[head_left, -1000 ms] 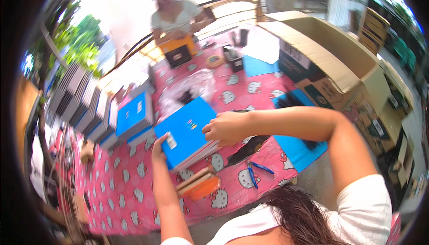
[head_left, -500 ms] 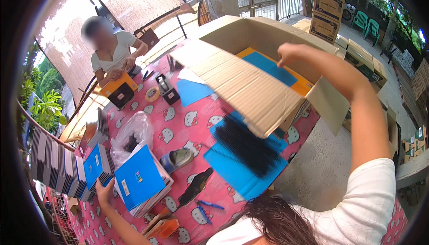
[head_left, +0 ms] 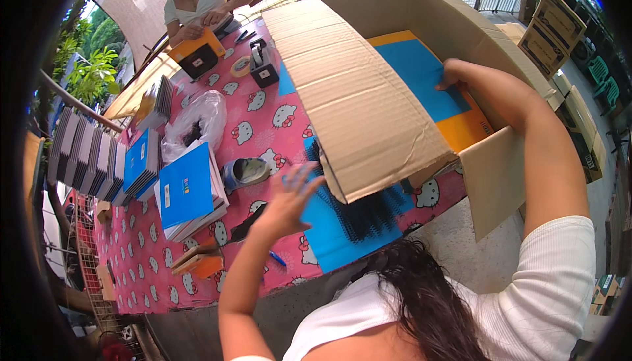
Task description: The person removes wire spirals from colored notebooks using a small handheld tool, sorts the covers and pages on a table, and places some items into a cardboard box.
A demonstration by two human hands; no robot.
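Inside the large cardboard box (head_left: 368, 111), my right hand (head_left: 457, 75) reaches down with curled fingers at the right edge of a blue sheet (head_left: 415, 71), its thumb on the sheet; some fingertips are hidden. The sheet lies over orange covers (head_left: 461, 137). My left hand (head_left: 289, 203) is raised over the table, fingers spread, holding nothing. It is nearest to a bundle of black plastic binding coils (head_left: 368, 216) on a larger blue sheet (head_left: 322, 249), partly covered by the box flap. Left of it sits a stack of blue-covered notebooks (head_left: 187, 190).
Piled notebooks (head_left: 85, 154), a clear plastic bag (head_left: 197, 121), a tape roll (head_left: 247, 171) and a black tape dispenser (head_left: 263, 65) are on the pink patterned tablecloth (head_left: 141, 262). Across the table, a person (head_left: 204, 5) holds an orange and black item. Cartons (head_left: 553, 32) stand behind at right.
My left hand has left the notebooks and moved right, fingers spreading, toward the coils. My right hand has gone lower into the box, onto the blue sheet. The view has shifted.
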